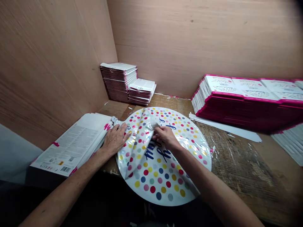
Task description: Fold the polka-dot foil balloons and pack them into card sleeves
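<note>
A round foil balloon [153,178] lies flat in front of me, white with many coloured dots and dark blue script lettering. One side of it is folded over toward the middle, forming a long shiny flap [138,148]. My right hand [165,136] pinches the top of this fold between its fingers. My left hand [115,138] rests flat on the balloon's upper left edge, close to a small silvery tab [114,120] at the rim. Part of the lettering is hidden under the fold and my right hand.
A low stack of white printed cards [71,148] sits left of the balloon. Stacks of pink-edged cards stand against the back wall [118,80] and at right [243,101]. A long white strip [224,128] lies on the cardboard-covered, taped tabletop [236,160]. Plywood walls [177,37] bound the back and left.
</note>
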The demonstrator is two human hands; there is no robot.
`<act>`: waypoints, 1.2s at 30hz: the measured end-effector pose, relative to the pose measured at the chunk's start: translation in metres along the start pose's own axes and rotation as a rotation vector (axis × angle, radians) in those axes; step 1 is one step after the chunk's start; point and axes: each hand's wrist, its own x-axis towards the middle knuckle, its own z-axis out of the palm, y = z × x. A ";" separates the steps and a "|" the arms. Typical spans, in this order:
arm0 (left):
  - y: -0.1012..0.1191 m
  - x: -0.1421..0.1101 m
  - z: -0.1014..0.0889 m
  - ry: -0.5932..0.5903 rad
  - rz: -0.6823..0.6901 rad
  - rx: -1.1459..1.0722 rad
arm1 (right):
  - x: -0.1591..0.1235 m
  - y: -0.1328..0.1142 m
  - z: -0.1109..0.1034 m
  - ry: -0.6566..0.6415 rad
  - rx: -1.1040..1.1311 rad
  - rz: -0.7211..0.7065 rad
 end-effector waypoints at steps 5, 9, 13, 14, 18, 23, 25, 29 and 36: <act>0.057 -0.028 -0.012 0.010 0.250 -0.050 | -0.022 0.035 -0.074 0.062 0.002 0.131; 0.104 -0.065 -0.010 -0.050 0.196 -0.087 | -0.035 0.054 -0.116 0.120 -0.136 0.191; 0.122 -0.090 -0.010 -0.067 0.019 -0.073 | -0.054 0.054 -0.128 0.404 -0.439 0.040; 0.124 -0.095 -0.011 -0.095 -0.030 -0.075 | -0.058 0.052 -0.126 0.506 -0.579 -0.093; 0.134 -0.107 -0.018 -0.328 -0.183 -0.080 | -0.064 0.052 -0.103 0.357 -1.076 -0.560; 0.146 -0.108 -0.031 -0.764 -0.228 -0.591 | -0.053 0.061 -0.098 0.113 -1.155 -0.477; 0.152 -0.101 -0.044 -0.945 -0.282 -1.025 | -0.053 0.062 -0.109 0.073 -1.067 -0.484; 0.171 -0.077 -0.085 -0.718 -0.427 -1.573 | -0.084 0.063 -0.136 -0.044 -0.629 -0.552; 0.148 -0.053 -0.114 -0.542 -0.336 -1.367 | -0.146 0.106 -0.128 0.396 -0.684 -1.028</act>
